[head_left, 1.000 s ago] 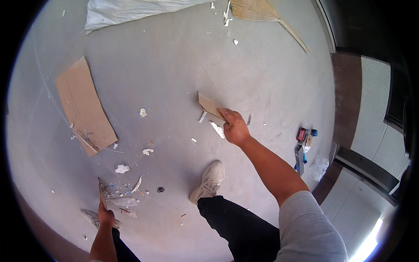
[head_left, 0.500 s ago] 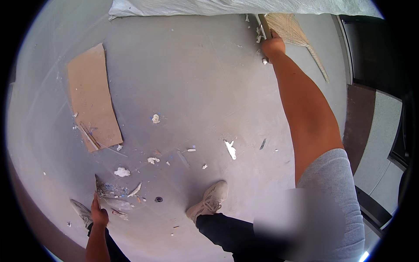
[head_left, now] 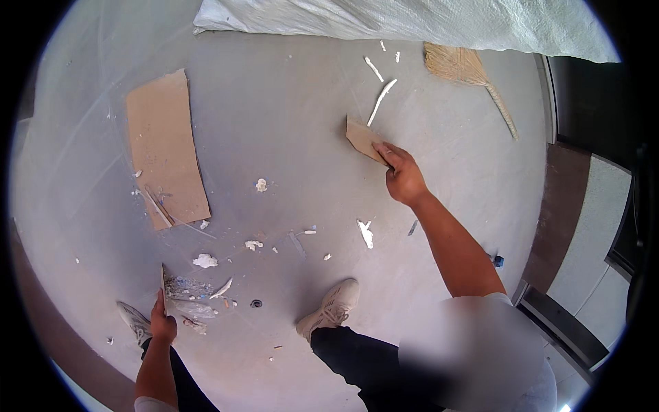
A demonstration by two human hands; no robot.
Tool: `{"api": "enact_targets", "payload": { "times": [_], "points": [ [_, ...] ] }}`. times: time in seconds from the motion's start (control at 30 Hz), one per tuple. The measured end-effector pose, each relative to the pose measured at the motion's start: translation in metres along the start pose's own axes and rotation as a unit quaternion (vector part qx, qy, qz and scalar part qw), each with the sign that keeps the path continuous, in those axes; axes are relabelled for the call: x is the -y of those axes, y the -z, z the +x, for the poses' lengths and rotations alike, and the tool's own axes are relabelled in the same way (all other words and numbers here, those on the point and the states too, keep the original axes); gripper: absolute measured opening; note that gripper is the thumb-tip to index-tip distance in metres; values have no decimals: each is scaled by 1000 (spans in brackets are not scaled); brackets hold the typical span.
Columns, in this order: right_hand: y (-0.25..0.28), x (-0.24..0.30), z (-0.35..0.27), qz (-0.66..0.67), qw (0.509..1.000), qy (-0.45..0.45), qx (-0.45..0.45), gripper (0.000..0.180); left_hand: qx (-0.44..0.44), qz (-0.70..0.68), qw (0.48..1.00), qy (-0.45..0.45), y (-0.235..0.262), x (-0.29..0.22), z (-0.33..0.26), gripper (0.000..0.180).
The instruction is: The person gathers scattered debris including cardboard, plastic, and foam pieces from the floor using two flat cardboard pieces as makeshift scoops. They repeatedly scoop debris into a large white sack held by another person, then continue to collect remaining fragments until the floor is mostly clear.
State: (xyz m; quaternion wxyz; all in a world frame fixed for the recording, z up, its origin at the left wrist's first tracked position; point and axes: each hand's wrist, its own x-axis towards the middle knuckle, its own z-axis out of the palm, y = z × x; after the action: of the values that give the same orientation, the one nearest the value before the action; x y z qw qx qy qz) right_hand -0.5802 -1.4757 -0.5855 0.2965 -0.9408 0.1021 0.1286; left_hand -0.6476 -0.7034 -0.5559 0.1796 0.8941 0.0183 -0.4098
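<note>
1. Nearest, at about seven o'clock, the left hand (head_left: 163, 325) has its fingers wrapped round the lower edge of a thin board (head_left: 163, 285) stood on edge, beside a heap of crumpled, grey-white scraps (head_left: 187, 295) on the floor.
2. A pale, worn shoe (head_left: 332, 309) is planted at six o'clock; a second shoe (head_left: 132, 321) shows just left of the left hand.
3. Around the middle, white lumps and flakes (head_left: 364, 233) are scattered over the smooth grey concrete floor (head_left: 274, 123).
4. At one o'clock the right hand (head_left: 401, 175), arm stretched out, pinches the near corner of a small flat brown cardboard piece (head_left: 362, 137) between thumb and fingers, its far edge low at the floor.
5. At ten o'clock lies a long rectangular cardboard sheet (head_left: 165, 147), flat, its edges dusty.
6. Beyond the right hand, white strips (head_left: 381, 99) lie well apart from a straw broom (head_left: 463, 69).
7. Farthest, at twelve, a white woven sack (head_left: 412, 17) edges the floor; bare floor stretches between it and the sheet.
</note>
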Motion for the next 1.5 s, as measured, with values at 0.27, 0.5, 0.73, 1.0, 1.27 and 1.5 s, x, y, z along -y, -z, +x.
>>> {"api": "enact_targets", "payload": {
  "times": [0.27,0.5,0.73,1.0,1.27,1.5],
  "points": [
    [-136,157,-159,12,996,18,81,74,-20,-4,1000,10,-13,-13,3,94],
    [7,6,59,-127,952,-168,-223,63,-24,8,1000,-19,-16,-4,7,91],
    [-65,87,79,-94,991,-70,-58,65,-63,4,996,-57,-12,1,4,93],
    [-172,219,-143,-99,991,29,89,66,-9,-20,999,-30,-4,5,4,86],
    [-183,215,-133,-134,988,-26,-73,62,13,-35,999,-35,6,5,3,84],
    [-210,237,-30,-233,958,-152,-72,72,-5,-43,997,-70,0,17,8,83]
  ]
}}
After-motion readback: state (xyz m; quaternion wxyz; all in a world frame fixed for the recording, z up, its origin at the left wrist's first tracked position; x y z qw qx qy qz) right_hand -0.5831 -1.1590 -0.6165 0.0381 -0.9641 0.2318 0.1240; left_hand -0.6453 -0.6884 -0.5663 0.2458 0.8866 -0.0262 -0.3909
